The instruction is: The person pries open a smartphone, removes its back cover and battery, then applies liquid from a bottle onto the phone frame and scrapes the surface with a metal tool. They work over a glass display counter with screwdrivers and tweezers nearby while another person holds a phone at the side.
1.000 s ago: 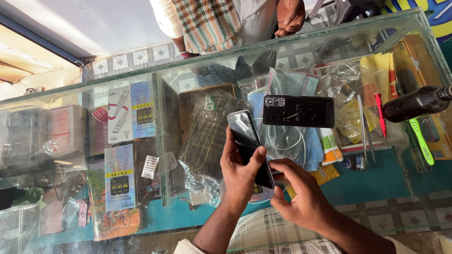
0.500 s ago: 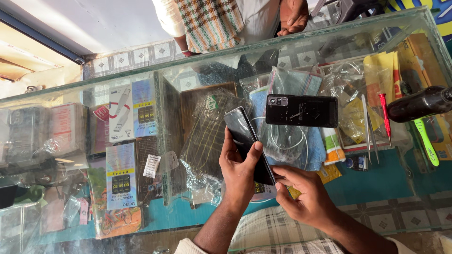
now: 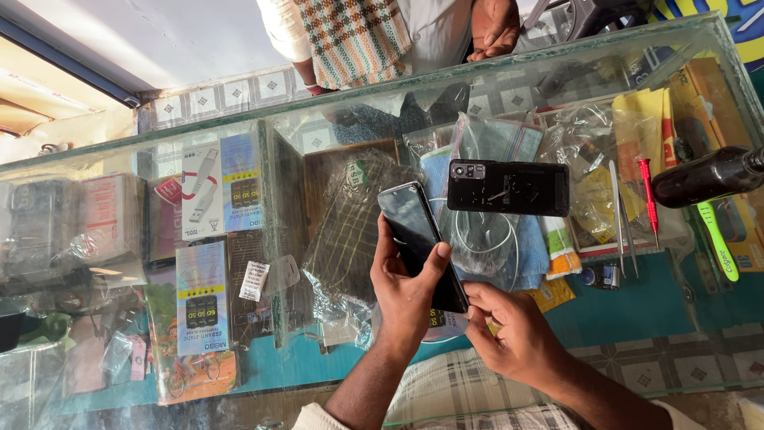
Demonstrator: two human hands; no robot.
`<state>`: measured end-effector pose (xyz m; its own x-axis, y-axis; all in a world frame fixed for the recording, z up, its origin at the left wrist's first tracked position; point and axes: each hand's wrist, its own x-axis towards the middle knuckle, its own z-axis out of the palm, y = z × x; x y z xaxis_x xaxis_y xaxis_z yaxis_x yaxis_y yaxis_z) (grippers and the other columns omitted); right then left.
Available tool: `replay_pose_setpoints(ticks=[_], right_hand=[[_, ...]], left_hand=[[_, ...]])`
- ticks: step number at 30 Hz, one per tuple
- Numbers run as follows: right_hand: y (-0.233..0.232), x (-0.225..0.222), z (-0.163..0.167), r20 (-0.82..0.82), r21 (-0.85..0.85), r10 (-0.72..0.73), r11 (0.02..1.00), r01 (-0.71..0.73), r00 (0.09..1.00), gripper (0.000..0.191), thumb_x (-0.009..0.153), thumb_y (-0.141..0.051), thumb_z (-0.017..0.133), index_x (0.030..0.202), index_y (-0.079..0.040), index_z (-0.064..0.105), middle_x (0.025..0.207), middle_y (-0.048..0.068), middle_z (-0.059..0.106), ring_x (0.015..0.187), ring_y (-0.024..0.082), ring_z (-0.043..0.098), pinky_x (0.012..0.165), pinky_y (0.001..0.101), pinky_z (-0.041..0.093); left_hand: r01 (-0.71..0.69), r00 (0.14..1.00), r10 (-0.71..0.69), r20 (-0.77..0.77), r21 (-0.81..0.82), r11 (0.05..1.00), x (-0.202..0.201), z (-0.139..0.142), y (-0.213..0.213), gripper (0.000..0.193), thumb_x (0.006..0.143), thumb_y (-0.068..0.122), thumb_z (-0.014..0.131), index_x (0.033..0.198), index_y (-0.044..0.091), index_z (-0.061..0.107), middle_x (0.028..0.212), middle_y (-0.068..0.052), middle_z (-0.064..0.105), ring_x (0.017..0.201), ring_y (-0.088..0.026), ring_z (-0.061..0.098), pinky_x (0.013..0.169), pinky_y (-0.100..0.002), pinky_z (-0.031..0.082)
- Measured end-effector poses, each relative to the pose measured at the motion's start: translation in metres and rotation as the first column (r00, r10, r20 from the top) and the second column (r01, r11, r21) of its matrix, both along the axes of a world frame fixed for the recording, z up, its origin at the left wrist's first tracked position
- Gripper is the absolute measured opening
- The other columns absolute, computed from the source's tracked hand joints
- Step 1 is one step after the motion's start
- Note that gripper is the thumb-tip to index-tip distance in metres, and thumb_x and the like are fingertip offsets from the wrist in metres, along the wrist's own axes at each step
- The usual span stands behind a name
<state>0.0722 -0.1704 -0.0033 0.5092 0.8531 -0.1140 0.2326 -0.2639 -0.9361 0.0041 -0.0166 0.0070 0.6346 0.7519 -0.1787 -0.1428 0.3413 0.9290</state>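
Phone [image 3: 420, 243] in our left hand [image 3: 406, 299]: a slim black slab with a glossy dark screen, tilted above the glass counter [image 3: 334, 111]. Our left fingers wrap its edges, thumb lying across the glass face. Our right hand [image 3: 517, 338] pinches at its lower corner, fingers narrow. Just beside it on the countertop lies a second black phone [image 3: 509, 188], back up, camera cluster showing.

Black glossy phone [image 3: 419, 241], dark screen. Second black phone [image 3: 508, 187], face down, on pale blue cloth [image 3: 525, 247]. Red-handled screwdriver [image 3: 649, 189]. Lime green toothbrush [image 3: 719, 248]. Dark brown bottle [image 3: 704, 177]. Yellow packet [image 3: 641, 123]. Teal shelf [image 3: 637, 299] beneath clear glass. Green, orange and white checked cloth [image 3: 354, 36] on a person opposite. Grey-and-white plaid lap [image 3: 454, 390].
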Motion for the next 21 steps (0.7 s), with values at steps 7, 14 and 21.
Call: replay_pose_setpoints(ticks=[7, 14, 21], right_hand=[[0.000, -0.001, -0.001, 0.137, 0.117, -0.045, 0.993, 0.029, 0.990, 0.026, 0.076, 0.005, 0.068, 0.101, 0.005, 0.062, 0.060, 0.002, 0.061, 0.053, 0.005, 0.061, 0.051, 0.0228, 0.051], [0.002, -0.006, 0.007, 0.126, 0.049, -0.101, 0.994, 0.096, 0.987, 0.035, 0.077, 0.004, 0.067, 0.111, 0.009, 0.064, 0.067, 0.011, 0.070, 0.061, 0.013, 0.069, 0.058, 0.0273, 0.055], [0.005, -0.003, 0.025, -0.013, 0.164, -0.030, 0.986, 0.032, 0.999, 0.040, 0.088, -0.005, 0.064, 0.125, 0.010, 0.062, 0.098, 0.019, 0.081, 0.097, 0.025, 0.083, 0.085, 0.0342, 0.067]], left_hand=[[0.031, 0.999, -0.031, 0.040, 0.007, 0.999, -0.001, -0.009, -0.003, 0.090, 0.087, 0.008, 0.080, 0.160, -0.005, 0.031, 0.126, -0.009, 0.065, 0.109, -0.012, 0.061, 0.097, -0.025, 0.051], [0.047, 0.999, -0.047, 0.002, -0.085, 0.995, -0.004, -0.018, 0.000, 0.093, 0.088, 0.012, 0.078, 0.162, -0.002, 0.023, 0.132, -0.012, 0.063, 0.115, -0.013, 0.061, 0.100, -0.027, 0.050], [0.066, 0.994, -0.059, 0.089, -0.081, 0.995, -0.006, -0.026, 0.000, 0.093, 0.088, 0.012, 0.077, 0.163, -0.002, 0.024, 0.136, -0.010, 0.060, 0.117, -0.013, 0.059, 0.100, -0.026, 0.049]])
